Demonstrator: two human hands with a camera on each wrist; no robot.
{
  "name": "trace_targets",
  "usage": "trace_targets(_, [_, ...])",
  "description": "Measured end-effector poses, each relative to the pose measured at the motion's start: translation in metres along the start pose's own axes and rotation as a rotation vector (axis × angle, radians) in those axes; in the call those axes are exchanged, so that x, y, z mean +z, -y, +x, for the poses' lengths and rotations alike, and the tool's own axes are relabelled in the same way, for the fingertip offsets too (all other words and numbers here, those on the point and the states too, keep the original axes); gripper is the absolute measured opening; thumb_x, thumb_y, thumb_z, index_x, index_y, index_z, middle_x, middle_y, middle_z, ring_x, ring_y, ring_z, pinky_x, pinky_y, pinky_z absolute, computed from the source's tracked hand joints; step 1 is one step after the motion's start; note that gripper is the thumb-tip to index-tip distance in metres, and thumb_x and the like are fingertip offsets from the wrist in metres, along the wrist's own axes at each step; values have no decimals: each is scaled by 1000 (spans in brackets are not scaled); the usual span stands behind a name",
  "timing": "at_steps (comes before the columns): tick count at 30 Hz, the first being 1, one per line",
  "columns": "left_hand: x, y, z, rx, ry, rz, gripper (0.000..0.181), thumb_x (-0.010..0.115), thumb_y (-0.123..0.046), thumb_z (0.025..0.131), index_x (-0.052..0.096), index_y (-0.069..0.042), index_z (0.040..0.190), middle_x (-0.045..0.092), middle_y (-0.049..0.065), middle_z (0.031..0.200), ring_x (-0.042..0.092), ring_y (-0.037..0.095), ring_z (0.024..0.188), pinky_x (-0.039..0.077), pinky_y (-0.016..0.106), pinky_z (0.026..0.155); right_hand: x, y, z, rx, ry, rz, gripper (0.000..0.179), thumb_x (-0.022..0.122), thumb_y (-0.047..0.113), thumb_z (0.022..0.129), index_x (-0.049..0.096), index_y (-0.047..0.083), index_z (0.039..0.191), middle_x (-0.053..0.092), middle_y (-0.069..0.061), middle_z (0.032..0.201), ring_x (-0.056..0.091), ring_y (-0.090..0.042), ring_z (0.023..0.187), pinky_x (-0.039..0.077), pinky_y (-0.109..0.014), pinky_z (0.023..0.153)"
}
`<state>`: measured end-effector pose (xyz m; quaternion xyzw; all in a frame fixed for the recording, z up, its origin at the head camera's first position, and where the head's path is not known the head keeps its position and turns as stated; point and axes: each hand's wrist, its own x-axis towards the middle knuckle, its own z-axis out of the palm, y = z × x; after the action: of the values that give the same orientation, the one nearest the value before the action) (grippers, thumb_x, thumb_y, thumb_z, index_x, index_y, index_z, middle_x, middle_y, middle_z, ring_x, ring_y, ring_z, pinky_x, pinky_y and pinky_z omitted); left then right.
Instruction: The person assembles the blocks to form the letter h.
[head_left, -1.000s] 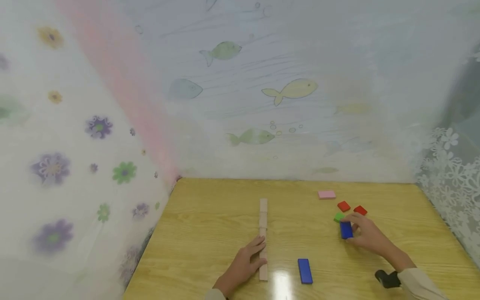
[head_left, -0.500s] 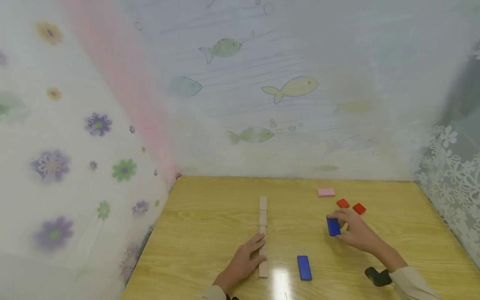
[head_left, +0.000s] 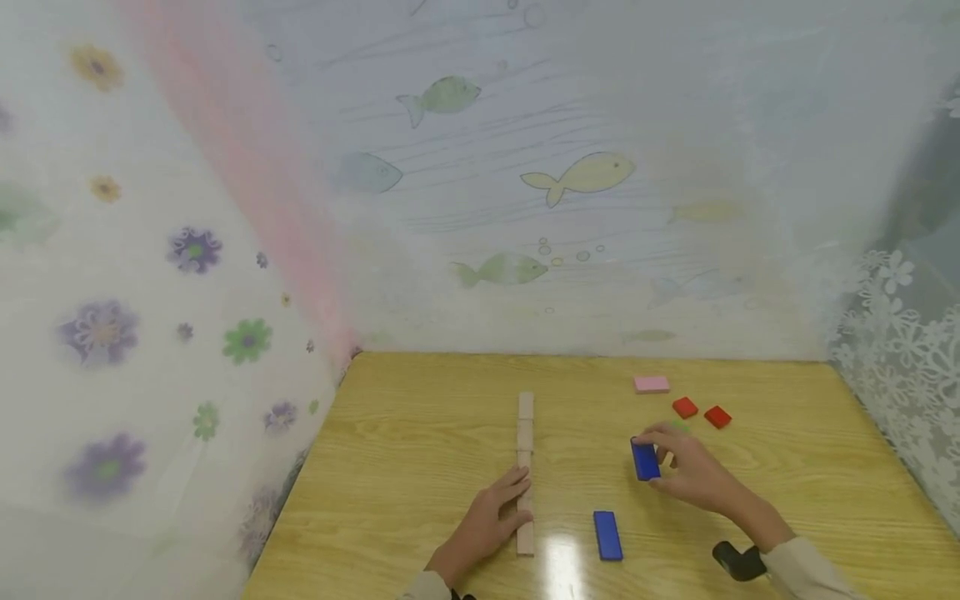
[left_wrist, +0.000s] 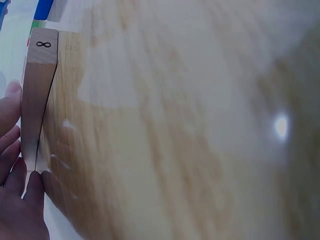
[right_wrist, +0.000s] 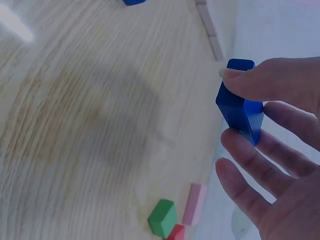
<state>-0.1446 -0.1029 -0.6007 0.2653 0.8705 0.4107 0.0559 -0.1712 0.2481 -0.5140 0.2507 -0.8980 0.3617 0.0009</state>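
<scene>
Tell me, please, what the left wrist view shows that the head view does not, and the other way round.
Only the left wrist view: a black figure-8 mark, lying sideways in the picture, on the end face of a wooden block.
Only the head view: the pink block, and the left wall with its flower drawings.
Both: the left hand touching the wooden row, the tabletop, and at least part of a blue block.

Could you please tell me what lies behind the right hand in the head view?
Part of a green block shows just beyond the right hand, which covers the rest; whatever else the hand hides there cannot be seen.
</scene>
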Motion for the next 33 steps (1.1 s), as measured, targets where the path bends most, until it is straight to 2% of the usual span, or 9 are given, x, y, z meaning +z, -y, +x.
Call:
trace_targets(11, [1,2,1,-15,-3,-3,56,62,-33,90,48,-6,137,33,1,150,27,23,139,29,41,109,12,5,4,-52,31,16,49,79,2,72,61,2,118,54,-13,120,52,-11,80,50,-28,61])
trace_targets(20, [0,-1,0,2,-3,-12,54,63,-28,91,48,-3,137,35,7,149,28,26,138,30,43,109,21,10,9,-59,48,40,48,78,2,72,62,3,117,54,-9,116,52,-13,80,49,-26,61])
trace_targets(33, [1,2,0,-5,-2,-17,55,64,-28,90,48,-3,136,35,5,149,28,24,138,30,41,109,30,14,13,-49,80,49,48,76,-1,71,62,-2,117,54,-11,118,53,-13,80,50,-27,62])
